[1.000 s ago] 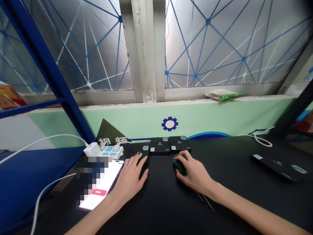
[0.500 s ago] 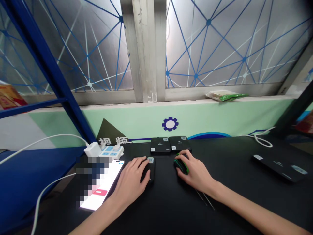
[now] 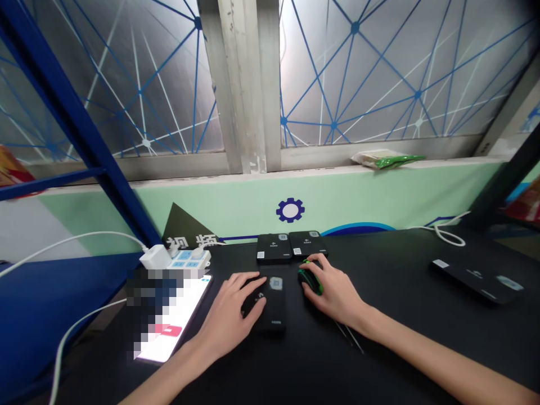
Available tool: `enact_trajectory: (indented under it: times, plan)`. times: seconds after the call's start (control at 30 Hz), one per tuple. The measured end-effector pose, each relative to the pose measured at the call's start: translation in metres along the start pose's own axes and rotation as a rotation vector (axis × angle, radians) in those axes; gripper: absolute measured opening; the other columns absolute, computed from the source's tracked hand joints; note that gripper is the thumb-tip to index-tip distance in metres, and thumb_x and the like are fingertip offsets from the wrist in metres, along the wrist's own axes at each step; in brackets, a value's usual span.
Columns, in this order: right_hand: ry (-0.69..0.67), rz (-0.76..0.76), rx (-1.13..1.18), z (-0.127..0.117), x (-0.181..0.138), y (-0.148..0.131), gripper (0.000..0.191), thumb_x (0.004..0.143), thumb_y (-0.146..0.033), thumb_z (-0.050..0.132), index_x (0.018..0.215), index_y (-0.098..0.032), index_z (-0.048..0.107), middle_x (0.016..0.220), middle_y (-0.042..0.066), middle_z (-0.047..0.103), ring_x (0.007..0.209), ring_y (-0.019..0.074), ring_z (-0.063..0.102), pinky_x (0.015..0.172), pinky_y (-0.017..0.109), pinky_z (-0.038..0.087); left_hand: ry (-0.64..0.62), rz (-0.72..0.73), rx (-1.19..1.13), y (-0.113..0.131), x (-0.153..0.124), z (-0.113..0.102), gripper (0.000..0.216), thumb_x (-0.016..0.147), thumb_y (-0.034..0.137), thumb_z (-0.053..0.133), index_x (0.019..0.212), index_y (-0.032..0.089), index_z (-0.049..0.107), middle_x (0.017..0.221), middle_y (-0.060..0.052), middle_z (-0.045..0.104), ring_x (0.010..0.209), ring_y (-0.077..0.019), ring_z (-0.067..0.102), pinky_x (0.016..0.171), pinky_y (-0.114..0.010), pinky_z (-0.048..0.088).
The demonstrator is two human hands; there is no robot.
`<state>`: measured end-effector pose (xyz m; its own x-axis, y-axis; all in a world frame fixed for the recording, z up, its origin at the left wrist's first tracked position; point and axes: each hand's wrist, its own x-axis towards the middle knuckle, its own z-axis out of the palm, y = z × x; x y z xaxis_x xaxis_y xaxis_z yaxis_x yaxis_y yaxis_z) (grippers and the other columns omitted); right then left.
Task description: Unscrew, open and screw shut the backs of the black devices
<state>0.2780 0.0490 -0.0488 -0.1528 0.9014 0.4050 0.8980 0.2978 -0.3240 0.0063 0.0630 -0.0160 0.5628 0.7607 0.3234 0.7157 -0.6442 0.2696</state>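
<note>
My left hand (image 3: 234, 309) is closed over the left part of a flat black box (image 3: 275, 306). Its fingers reach the box's far edge, and the thumb lies across the top. A silver-blue sticker and small white print show on the box. My right hand (image 3: 337, 289) is wrapped round a black computer mouse (image 3: 310, 280) with green edges, resting on the black table (image 3: 312, 365). Below the right wrist lie thin metal rods (image 3: 354, 338), partly covered by the forearm. Two similar flat black boxes, one left (image 3: 274, 248) and one right (image 3: 307, 243), sit side by side behind the hands.
A lit phone (image 3: 189, 306), partly pixelated, lies left of my left hand. Beyond it are a power strip (image 3: 192, 260) and a white charger (image 3: 156, 257) with cables. Another black device (image 3: 476, 281) lies far right, near a coiled white cable (image 3: 451, 236). A packet (image 3: 388, 159) rests on the sill.
The box under my left hand has come into fuller view, its right edge now farther right and its top facing up more. My right hand stays on the mouse. The view shifts slightly.
</note>
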Motion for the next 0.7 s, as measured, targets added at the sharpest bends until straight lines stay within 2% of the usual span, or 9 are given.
enact_trajectory:
  times: [0.1,0.23,0.47,0.7]
  plan:
    - [0.014,0.035,-0.017,-0.001,0.002,0.005,0.029,0.088,-0.031,0.056,0.116,-0.024,0.06,0.125,0.01,0.054,0.077,0.0201,0.066,0.06,0.03,0.047,-0.012,-0.02,-0.075,0.0,0.001,-0.001,0.032,0.1,0.036,0.047,0.129,0.031,0.06,0.137,-0.005,0.056,0.126,-0.027,0.052,0.1,-0.047,0.05]
    - [0.021,0.058,-0.03,-0.002,0.004,0.008,0.027,0.087,-0.033,0.057,0.113,-0.024,0.061,0.123,0.009,0.054,0.07,0.0175,0.064,0.057,0.029,0.044,-0.036,-0.053,-0.109,-0.004,0.0,0.003,0.034,0.101,0.039,0.047,0.134,0.033,0.054,0.146,-0.005,0.048,0.132,-0.028,0.047,0.103,-0.049,0.047]
    - [0.018,0.06,-0.062,-0.007,0.002,0.006,0.025,0.081,-0.03,0.059,0.105,-0.023,0.06,0.119,0.008,0.054,0.059,0.0128,0.057,0.052,0.026,0.035,-0.034,-0.087,-0.112,0.0,0.002,0.004,0.033,0.102,0.037,0.043,0.133,0.032,0.054,0.135,-0.004,0.056,0.124,-0.0251,0.055,0.099,-0.042,0.051]
    - [0.0,0.037,-0.067,-0.011,0.002,0.004,0.023,0.08,-0.027,0.057,0.102,-0.022,0.06,0.116,0.007,0.054,0.056,0.0116,0.054,0.051,0.026,0.032,-0.084,-0.063,-0.088,-0.003,-0.001,0.002,0.043,0.098,0.048,0.049,0.138,0.032,0.052,0.131,-0.007,0.055,0.122,-0.0291,0.053,0.103,-0.051,0.045]
